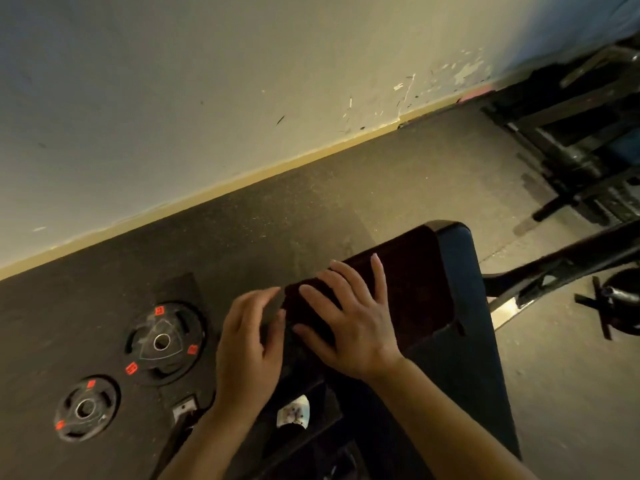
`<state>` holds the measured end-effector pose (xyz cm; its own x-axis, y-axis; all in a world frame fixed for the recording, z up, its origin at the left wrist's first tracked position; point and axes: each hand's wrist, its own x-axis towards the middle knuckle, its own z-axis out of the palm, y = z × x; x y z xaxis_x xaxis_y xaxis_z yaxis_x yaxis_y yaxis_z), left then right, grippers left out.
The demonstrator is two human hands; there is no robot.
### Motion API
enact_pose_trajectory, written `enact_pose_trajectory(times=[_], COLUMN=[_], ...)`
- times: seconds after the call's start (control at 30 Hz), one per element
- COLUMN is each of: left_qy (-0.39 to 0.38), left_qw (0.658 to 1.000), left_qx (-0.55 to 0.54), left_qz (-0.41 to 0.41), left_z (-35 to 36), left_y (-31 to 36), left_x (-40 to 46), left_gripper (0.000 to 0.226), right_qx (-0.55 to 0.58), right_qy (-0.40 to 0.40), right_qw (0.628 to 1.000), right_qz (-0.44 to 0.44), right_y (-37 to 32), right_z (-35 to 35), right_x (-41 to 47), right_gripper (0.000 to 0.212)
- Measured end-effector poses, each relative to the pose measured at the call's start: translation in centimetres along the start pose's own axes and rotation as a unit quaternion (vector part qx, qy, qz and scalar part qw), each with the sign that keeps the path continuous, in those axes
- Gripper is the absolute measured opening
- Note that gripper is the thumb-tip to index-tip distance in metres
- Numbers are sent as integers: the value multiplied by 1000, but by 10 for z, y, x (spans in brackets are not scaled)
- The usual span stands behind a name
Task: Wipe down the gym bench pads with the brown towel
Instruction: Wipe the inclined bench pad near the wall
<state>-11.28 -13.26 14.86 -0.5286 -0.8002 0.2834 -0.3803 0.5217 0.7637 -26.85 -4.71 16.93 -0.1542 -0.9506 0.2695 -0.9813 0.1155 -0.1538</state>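
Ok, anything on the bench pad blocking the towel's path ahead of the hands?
Nothing visible. The right hand lies flat on the brown towel, which is spread on the bench pad; the left hand is at its near-left edge. The bare pad shows nothing else on it.

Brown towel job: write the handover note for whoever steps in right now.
Right hand: open, fingers spread flat, pressing the brown towel onto the bench pad.
Left hand: open, fingers at the towel's left edge.
The towel lies spread over the pad's far end.
Done: towel laid on the pad; how much has been wiped cannot be told.
Left: wipe the near stretch of the pad and any other pads.
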Motion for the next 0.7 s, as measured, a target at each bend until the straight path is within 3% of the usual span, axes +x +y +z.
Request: enact_pose_trajectory(times=[0.17, 0.37, 0.5, 0.7], left_qy=[-2, 8, 23, 97], left_qw=[998, 984, 953, 946], left_qx=[-17, 22, 72, 49], left_qz=[54, 176, 292, 306], left_z=[7, 35, 71, 87], left_y=[1, 20, 28, 23], left_x=[4, 17, 19, 19], left_gripper=[33, 32, 29, 35], right_qx=[9, -15, -12, -12], right_qy=[43, 57, 57, 99], right_qw=[997, 997, 993, 984], right_qz=[-57, 54, 106, 147], right_y=[40, 113, 154, 136], right_z=[-8, -26, -34, -27], right_x=[24, 21, 18, 18], right_gripper=[48, 53, 51, 55])
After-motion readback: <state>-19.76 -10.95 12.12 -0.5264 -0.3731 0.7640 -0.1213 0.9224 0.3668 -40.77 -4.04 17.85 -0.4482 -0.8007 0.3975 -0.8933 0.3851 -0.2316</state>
